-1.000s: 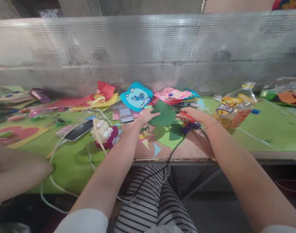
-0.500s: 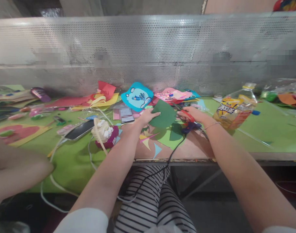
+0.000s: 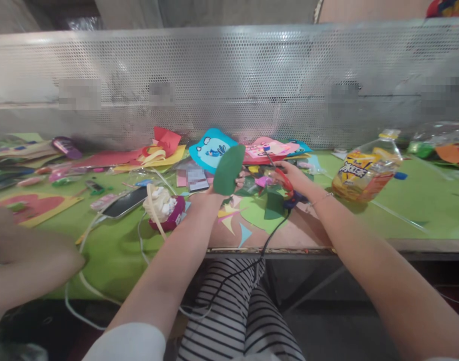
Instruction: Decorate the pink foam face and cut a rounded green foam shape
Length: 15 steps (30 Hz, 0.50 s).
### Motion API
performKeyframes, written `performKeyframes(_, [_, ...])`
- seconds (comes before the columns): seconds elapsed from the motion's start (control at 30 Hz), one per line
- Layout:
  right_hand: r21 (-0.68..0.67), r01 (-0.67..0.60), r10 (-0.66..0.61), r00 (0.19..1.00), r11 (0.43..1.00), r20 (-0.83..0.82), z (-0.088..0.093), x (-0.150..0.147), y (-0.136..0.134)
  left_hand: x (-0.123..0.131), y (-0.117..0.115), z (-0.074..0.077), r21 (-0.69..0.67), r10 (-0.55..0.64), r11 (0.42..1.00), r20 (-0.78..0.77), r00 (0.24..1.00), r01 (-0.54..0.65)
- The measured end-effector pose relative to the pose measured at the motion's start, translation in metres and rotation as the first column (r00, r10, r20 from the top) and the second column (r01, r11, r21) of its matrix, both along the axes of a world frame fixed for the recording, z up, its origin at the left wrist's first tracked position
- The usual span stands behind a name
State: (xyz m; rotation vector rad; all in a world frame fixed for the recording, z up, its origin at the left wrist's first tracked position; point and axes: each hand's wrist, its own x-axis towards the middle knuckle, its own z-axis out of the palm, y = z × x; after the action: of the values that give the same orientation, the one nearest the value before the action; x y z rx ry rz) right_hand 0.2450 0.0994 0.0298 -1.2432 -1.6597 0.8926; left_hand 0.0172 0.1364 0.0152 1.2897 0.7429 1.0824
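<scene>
My left hand (image 3: 214, 193) is closed on a dark green paper piece (image 3: 228, 169), which stands upright and turned edge-on above the table. My right hand (image 3: 295, 176) grips red-handled scissors (image 3: 282, 179), their blades pointing toward the green piece. Below both hands lie loose paper cut-offs (image 3: 257, 208) in light green, dark green, yellow and blue, beside a dark glue gun (image 3: 291, 201) with a black cord (image 3: 267, 238) running off the table edge.
Another person's arm (image 3: 30, 271) lies at the left edge. A phone (image 3: 122, 201), a roll of tape in a magenta holder (image 3: 165, 208), coloured foam sheets (image 3: 212, 148), a drink bottle (image 3: 367, 168) and a perforated metal screen (image 3: 229, 85) surround the work spot.
My left hand has turned the dark green piece from lying flat and wide to standing upright and narrow. The scissors have lifted slightly toward it.
</scene>
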Motion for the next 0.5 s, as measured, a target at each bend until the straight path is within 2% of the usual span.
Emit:
performKeyframes(0.07, [0.024,0.015,-0.013,0.997,1.0,-0.074,-0.002,-0.012,-0.001,0.001,0.001,-0.001,-0.094,-0.116,0.989,-0.001,0.993,0.115])
performKeyframes(0.13, [0.051,0.006,-0.001,0.995,0.999,-0.102,-0.004,-0.022,-0.001,0.005,0.001,-0.003,-0.239,-0.239,0.943,0.005,0.971,0.233])
performKeyframes(0.23, [0.069,-0.06,0.07,0.984,0.996,-0.164,-0.007,-0.033,-0.004,0.011,-0.001,-0.006,-0.368,-0.319,0.886,-0.041,0.947,0.283])
performKeyframes(0.3, [0.073,-0.114,0.129,0.96,0.991,-0.247,-0.007,-0.038,-0.006,0.015,-0.005,-0.008,-0.351,-0.315,0.894,-0.051,0.948,0.279])
performKeyframes(0.5, [0.112,-0.207,0.235,0.873,0.972,-0.427,-0.005,-0.046,-0.015,0.02,-0.028,-0.012,-0.172,-0.237,0.957,0.016,0.971,0.236])
